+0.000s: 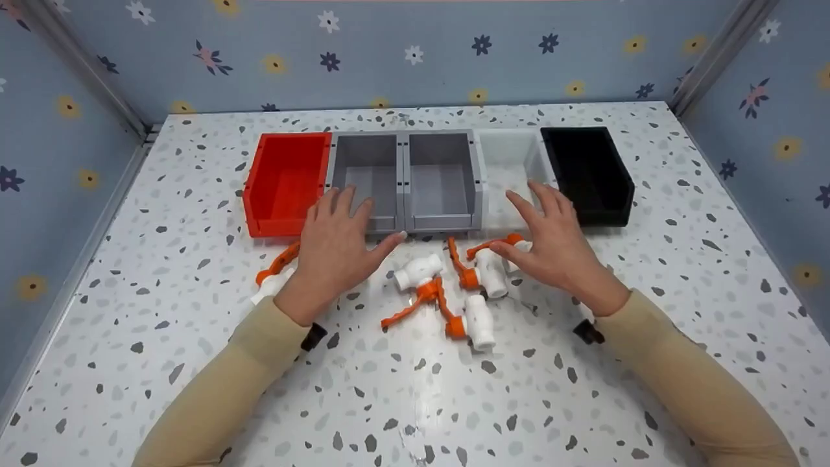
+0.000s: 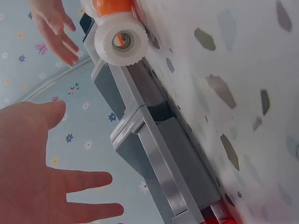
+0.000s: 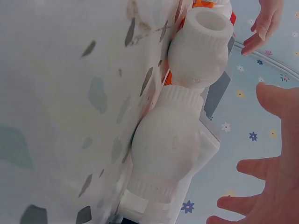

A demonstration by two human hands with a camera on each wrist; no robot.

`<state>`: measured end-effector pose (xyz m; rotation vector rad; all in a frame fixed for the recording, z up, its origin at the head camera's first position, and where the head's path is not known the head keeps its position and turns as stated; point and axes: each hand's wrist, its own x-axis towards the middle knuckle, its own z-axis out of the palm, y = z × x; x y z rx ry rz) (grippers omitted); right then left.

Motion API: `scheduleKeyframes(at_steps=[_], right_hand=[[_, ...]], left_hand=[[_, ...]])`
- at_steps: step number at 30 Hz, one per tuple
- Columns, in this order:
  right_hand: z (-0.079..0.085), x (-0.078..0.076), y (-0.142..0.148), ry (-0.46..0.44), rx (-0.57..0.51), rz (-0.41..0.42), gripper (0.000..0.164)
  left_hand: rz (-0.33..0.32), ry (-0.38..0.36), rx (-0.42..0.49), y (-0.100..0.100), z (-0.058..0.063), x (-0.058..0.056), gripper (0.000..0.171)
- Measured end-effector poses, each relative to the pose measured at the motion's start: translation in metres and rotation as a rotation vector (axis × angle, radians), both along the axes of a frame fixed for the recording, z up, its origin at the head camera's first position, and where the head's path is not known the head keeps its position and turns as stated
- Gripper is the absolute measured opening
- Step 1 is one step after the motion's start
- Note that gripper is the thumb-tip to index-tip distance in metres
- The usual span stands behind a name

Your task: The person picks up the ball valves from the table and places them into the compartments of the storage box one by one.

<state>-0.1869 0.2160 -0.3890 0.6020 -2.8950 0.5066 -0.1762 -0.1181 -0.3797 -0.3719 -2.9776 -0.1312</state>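
Note:
Both hands hover with spread fingers and hold nothing. The left hand (image 1: 334, 256) is over the edge between the red bin (image 1: 288, 172) and the left grey bin (image 1: 366, 152), partly covering a white ball valve with an orange lever (image 1: 272, 285). In front of the white bin (image 1: 509, 155), the right hand (image 1: 557, 250) has its thumb near another such valve (image 1: 517, 246), partly hidden. Three more ball valves lie between the hands: one in the middle (image 1: 418, 272), one nearer (image 1: 480, 322), one to the right (image 1: 491, 274). The right wrist view shows white valve bodies (image 3: 166, 144) close up.
A second grey bin (image 1: 441, 152) stands mid-row, and a black bin (image 1: 587, 172) ends the row at right. The speckled white table (image 1: 415, 402) is bounded by flower-patterned walls (image 1: 415, 58). Small dark devices (image 1: 314, 336) show under the wrists.

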Motion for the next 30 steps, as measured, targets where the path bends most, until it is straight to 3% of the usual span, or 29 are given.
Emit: scheduleKeyframes(at_steps=[6,13,19,30], right_hand=[[0.002,0.003,0.001,-0.011,-0.055,0.006,0.077],[0.006,0.002,-0.001,0.007,-0.052,0.019,0.065],[0.004,0.004,0.003,0.031,-0.071,0.044,0.054],[0.004,0.008,0.01,0.012,-0.108,0.044,0.039]], left_hand=[[-0.012,0.028,0.047,-0.004,0.003,-0.004,0.069],[-0.033,0.111,0.207,-0.016,0.012,-0.009,0.051],[-0.009,0.101,0.263,-0.026,0.021,-0.011,0.047],[0.077,0.099,0.305,-0.057,0.022,-0.019,0.046]])
